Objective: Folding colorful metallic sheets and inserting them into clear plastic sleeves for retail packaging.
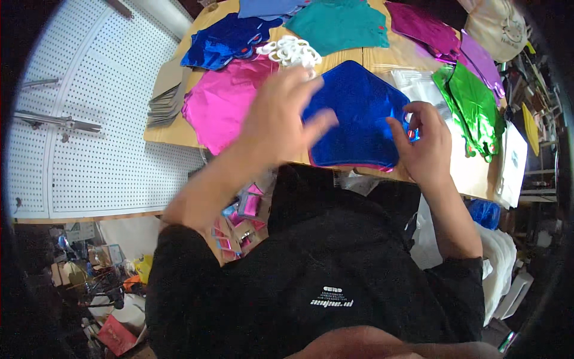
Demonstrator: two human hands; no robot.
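A flat, uninflated blue foil balloon (353, 113) with a pointed top lies on the wooden table in front of me, a pink edge showing under its lower rim. My left hand (284, 113), blurred by motion, is over its left side with thumb and fingers apart and nothing seen in it. At the balloon's right edge, my right hand (429, 142) has curled fingers, with a gap between thumb and forefinger. A small white and red spot shows beside those fingers. Left of the blue balloon spreads pink foil (221, 107), partly covered by my left forearm.
White rings (291, 50) lie in a heap behind my left hand. Around the table are dark blue (218, 40), teal (341, 27), magenta (421, 27) and green foil (475, 107) stacks. Clear bags (421, 87) and brown cards (164, 99) lie nearby. A white pegboard (113, 137) stands left.
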